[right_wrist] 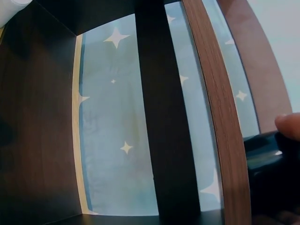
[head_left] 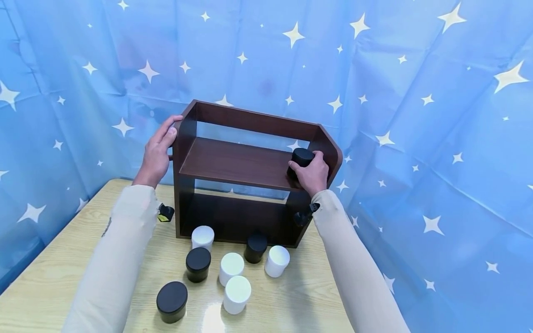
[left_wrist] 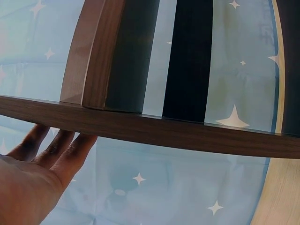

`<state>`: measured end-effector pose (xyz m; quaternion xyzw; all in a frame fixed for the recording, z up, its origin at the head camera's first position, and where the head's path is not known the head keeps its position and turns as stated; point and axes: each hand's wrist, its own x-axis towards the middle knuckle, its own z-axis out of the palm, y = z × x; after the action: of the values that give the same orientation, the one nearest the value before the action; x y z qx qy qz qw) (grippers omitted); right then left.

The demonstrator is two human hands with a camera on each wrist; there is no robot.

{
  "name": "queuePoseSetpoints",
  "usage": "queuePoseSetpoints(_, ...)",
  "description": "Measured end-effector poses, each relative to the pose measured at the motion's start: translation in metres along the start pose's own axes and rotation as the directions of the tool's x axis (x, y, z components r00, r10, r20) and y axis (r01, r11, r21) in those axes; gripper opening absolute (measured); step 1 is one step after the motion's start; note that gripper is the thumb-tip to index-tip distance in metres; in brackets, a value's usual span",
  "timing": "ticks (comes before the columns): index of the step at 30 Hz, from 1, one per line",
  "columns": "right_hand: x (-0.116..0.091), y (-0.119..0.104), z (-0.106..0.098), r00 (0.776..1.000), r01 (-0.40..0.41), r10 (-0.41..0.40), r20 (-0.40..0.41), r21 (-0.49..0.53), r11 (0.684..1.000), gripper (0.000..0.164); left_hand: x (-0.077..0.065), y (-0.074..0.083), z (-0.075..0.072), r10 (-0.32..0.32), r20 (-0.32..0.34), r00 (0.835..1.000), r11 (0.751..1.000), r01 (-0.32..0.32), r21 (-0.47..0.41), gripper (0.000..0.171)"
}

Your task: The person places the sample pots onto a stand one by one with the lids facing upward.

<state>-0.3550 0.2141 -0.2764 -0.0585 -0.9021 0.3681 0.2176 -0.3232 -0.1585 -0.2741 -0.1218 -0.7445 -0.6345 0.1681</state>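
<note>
A dark brown two-tier wooden shelf stands on the table. My right hand grips a black lidded jar at the right end of the upper tier, thumb on its near side. In the right wrist view, part of that black jar and a fingertip show beside the shelf board. My left hand rests against the outside of the shelf's left side panel. The left wrist view shows several fingers extended, their tips at the panel.
Before the shelf stand white jars and black jars on the light wood table. A blue star-patterned curtain hangs close behind and to the sides.
</note>
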Motion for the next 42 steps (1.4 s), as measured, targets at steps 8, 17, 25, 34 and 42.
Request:
queuePoseSetpoints(8,0.007,-0.004,0.004,1.000,-0.010,0.010,-0.011,-0.037,0.999,0.077,-0.001,0.005,-0.001,0.007,0.008,1.000,1.000,-0.008,0.025,0.046)
queuePoseSetpoints(17,0.017,-0.004,0.004,0.998,-0.062,0.063,0.026,-0.067,0.996,0.079,-0.002,0.007,-0.001,0.009,0.022,1.000,1.000,-0.009,0.005,0.046)
queuePoseSetpoints(25,0.021,-0.008,0.008,0.995,-0.086,0.091,0.052,-0.089,0.992,0.078,0.000,0.005,-0.002,-0.001,0.007,1.000,1.000,0.001,0.000,0.046)
queuePoseSetpoints(34,0.029,-0.003,0.011,0.994,-0.094,0.099,0.054,-0.089,0.992,0.079,-0.003,0.008,0.000,-0.020,0.009,1.000,1.000,0.021,-0.006,0.045)
queuePoseSetpoints(42,0.031,-0.005,0.015,0.995,-0.094,0.096,0.037,-0.070,0.993,0.079,-0.003,0.009,0.000,-0.012,-0.006,1.000,1.000,0.012,0.011,0.046)
